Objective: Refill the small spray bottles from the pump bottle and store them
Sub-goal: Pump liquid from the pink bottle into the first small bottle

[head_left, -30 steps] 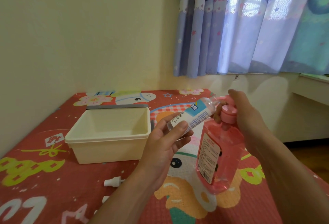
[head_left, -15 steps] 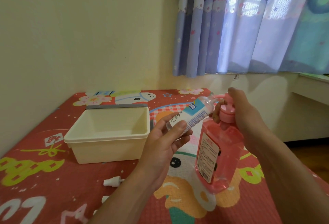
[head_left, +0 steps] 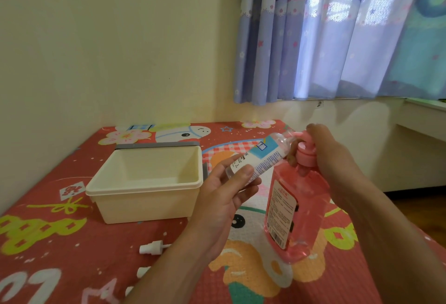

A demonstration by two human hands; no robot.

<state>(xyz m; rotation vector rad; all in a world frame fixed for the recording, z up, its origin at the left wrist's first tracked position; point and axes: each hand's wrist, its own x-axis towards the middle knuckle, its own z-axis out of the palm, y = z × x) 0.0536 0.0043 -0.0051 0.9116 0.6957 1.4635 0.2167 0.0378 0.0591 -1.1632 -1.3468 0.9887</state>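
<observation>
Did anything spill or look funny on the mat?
No spill shows. The pink pump bottle leans sideways under the right hand, and a white spray top lies loose on the mat, apart from the small bottle in the left hand.

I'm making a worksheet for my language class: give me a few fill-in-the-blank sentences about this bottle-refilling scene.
The left hand holds the small spray bottle, which is ____, not upright.
The right hand grips the pump bottle, whose liquid is ____.
A white spray head lies on the mat, ____ the cream bin.
Missing words: tilted, pink, outside.
</observation>
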